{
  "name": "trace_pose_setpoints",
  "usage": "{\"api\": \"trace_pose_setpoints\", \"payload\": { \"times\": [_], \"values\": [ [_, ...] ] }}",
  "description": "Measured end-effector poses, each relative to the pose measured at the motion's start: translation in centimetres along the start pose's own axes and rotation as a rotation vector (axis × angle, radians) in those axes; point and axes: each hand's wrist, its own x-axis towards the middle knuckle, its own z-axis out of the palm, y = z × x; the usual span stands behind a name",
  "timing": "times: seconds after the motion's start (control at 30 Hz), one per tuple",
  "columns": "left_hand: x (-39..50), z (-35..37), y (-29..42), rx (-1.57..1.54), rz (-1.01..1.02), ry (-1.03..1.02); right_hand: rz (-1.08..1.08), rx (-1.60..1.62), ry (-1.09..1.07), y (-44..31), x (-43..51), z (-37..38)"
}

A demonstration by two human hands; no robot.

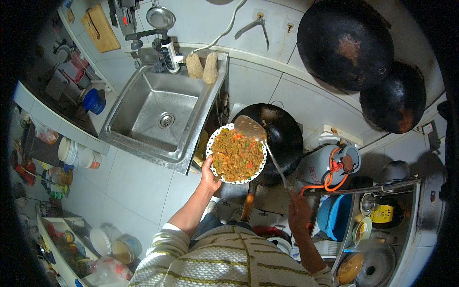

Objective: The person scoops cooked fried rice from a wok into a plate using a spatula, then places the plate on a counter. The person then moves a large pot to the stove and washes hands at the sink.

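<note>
My left hand grips the lower left rim of a white bowl with a dark-dotted edge. Chopped brown food with red and green bits fills it. My right hand is closed round the handle of a metal wok spatula, its blade lying over the bowl's upper right edge, with bits of food stuck on. Behind and to the right of the bowl sits a black wok, its inside mostly bare with a few scraps near the far wall. The wok's wooden handle points towards me.
A steel sink with a faucet is at the left. Right of the wok stands a grey gas cylinder with an orange hose. Two black woks hang on the wall. A shelf with basins and a bottle is near my right arm.
</note>
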Motion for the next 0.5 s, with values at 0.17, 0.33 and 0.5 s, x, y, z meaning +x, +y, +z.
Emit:
{"api": "trace_pose_setpoints", "payload": {
  "times": [0.17,0.33,0.5],
  "values": [
    [-0.4,-0.1,0.4,0.001,-0.004,0.046,0.011,0.261,0.036,-1.8,1.5,-0.5],
    [-1.9,-0.2,2.4,-0.037,0.017,-0.051,0.056,0.33,-0.025,-1.6,2.3,-0.7],
    [-3.4,-1.8,5.0,-0.054,0.077,-0.043,0.227,0.598,-0.155,-2.2,1.8,2.3]
  ]
}}
